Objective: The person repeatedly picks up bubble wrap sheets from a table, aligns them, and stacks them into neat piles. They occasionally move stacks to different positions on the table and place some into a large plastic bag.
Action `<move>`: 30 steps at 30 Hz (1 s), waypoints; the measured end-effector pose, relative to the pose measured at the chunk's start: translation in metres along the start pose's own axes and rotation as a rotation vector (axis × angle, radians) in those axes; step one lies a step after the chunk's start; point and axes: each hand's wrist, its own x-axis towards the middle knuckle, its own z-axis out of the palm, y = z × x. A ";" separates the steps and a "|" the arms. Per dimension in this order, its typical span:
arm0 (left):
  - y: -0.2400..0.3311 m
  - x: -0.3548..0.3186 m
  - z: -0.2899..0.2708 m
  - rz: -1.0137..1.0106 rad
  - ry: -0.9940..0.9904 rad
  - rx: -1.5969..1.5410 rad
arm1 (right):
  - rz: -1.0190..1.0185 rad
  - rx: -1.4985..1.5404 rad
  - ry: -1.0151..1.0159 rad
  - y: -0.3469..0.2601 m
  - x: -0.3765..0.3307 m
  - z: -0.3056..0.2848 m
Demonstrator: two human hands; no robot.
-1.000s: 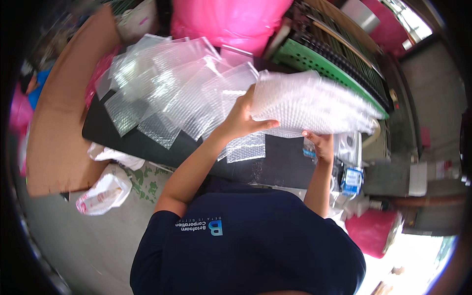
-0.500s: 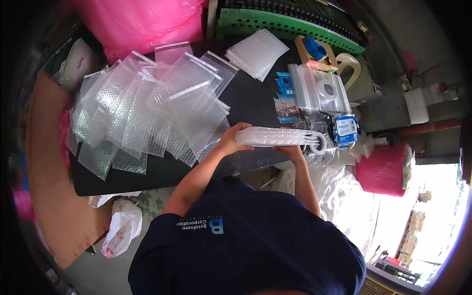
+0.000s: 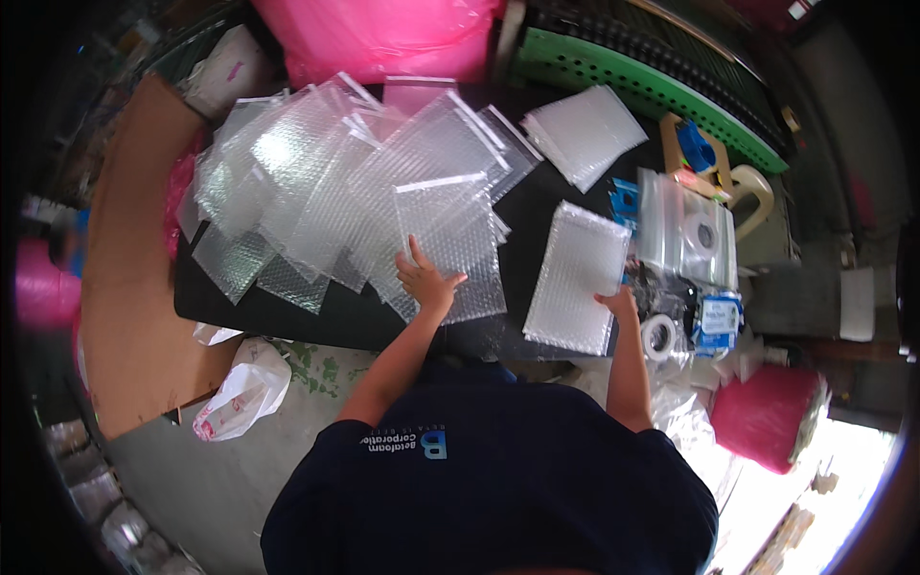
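My left hand [image 3: 428, 286], its fingers spread, rests on a clear bubble-wrap bag [image 3: 448, 225] with a white strip along its far edge. That bag lies on top of a wide, overlapping heap of similar bubble-wrap bags [image 3: 311, 182] on the black table [image 3: 335, 321]. To the right, a neat stack of bubble-wrap bags [image 3: 578, 273] lies flat near the table's front edge. My right hand [image 3: 620, 302] is at this stack's right edge, thumb and a finger apart; its other fingers are partly hidden.
Another bag stack [image 3: 586, 134] lies at the back. On the right are a tape roll [image 3: 657, 337], clear plastic sleeves [image 3: 661, 220] with a second roll on them, a blue-and-white packet [image 3: 717, 321] and a blue tape dispenser [image 3: 695, 144]. A pink bag [image 3: 374, 38] stands behind.
The stack that both hands held on edge now lies flat on the table. My left hand has moved left onto the heap's front bag; my right stays by the stack. The view has shifted.
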 end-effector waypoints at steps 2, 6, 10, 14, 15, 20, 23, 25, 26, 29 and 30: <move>-0.012 0.008 -0.011 -0.024 -0.064 -0.058 | -0.045 -0.278 0.391 -0.040 -0.016 0.002; -0.047 0.008 -0.060 0.105 -0.126 -0.537 | -0.694 0.618 0.141 -0.155 0.007 0.064; -0.082 0.001 -0.140 0.291 0.074 -0.742 | -0.124 0.569 0.121 -0.274 0.020 0.138; -0.119 -0.035 -0.210 -0.058 0.197 -0.835 | 0.152 0.479 0.149 -0.320 -0.021 0.133; -0.129 -0.041 -0.217 -0.097 0.232 -0.819 | 0.182 0.607 0.114 -0.317 -0.014 0.133; -0.155 -0.054 -0.220 -0.189 0.311 -0.898 | -0.287 1.667 -0.943 -0.275 -0.003 0.089; -0.129 -0.034 -0.230 -0.280 0.081 -1.141 | -0.518 1.718 -1.310 -0.259 -0.031 0.061; -0.121 -0.014 -0.227 -0.085 -0.235 -1.448 | -0.772 1.499 -1.516 -0.257 -0.040 0.084; -0.117 -0.006 -0.224 0.018 -0.399 -1.592 | -0.752 1.241 -1.439 -0.269 -0.062 0.090; -0.107 0.011 -0.200 0.072 -0.453 -1.415 | -0.929 0.568 -0.994 -0.293 -0.136 0.106; -0.097 0.012 -0.199 0.052 -0.421 -1.221 | -0.956 0.578 -0.873 -0.290 -0.133 0.108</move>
